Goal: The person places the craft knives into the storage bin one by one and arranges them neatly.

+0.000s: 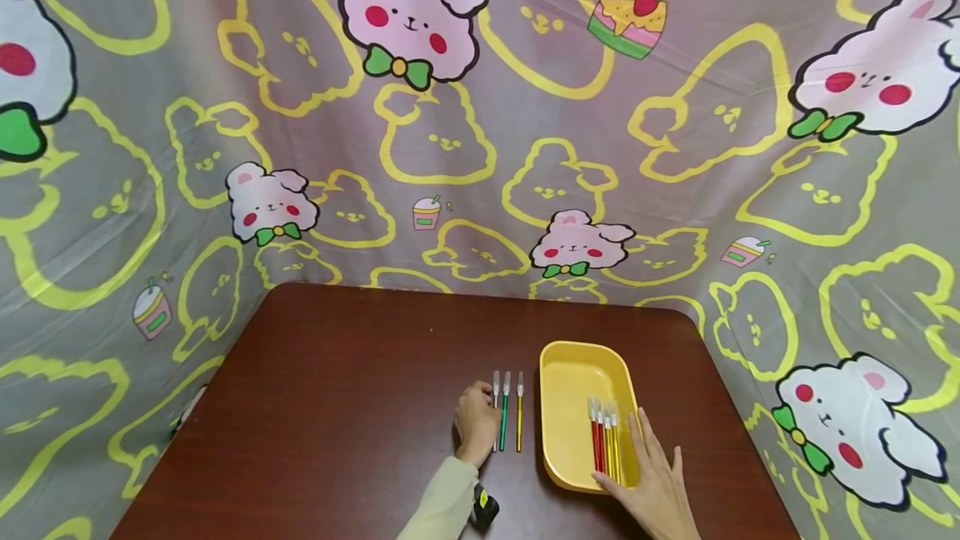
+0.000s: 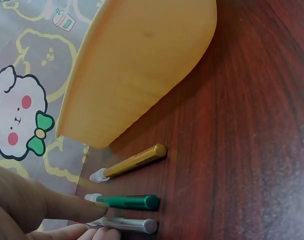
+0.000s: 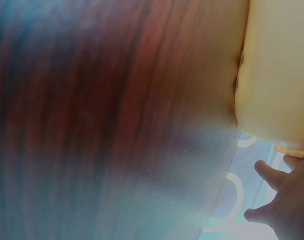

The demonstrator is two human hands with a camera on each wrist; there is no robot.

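Left hand [image 1: 477, 423]: grip curled, fingertips [image 2: 94, 231] pinching the silver pen [image 2: 124, 224], leftmost of three lying side by side on the dark wood surface [image 1: 337, 407].
Green pen [image 2: 128, 202]: just right of the silver one.
Gold pen [image 2: 134, 161]: next right, beside the yellow tray [image 1: 567, 373].
Red and yellow pens [image 1: 604, 440]: inside the tray, right half.
Right hand [image 1: 656, 486]: grip spread flat, fingers resting on the tray's near right rim.

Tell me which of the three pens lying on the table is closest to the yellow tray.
The gold pen: it lies rightmost, beside the yellow tray. The green pen is in the middle, the silver pen by the left hand.
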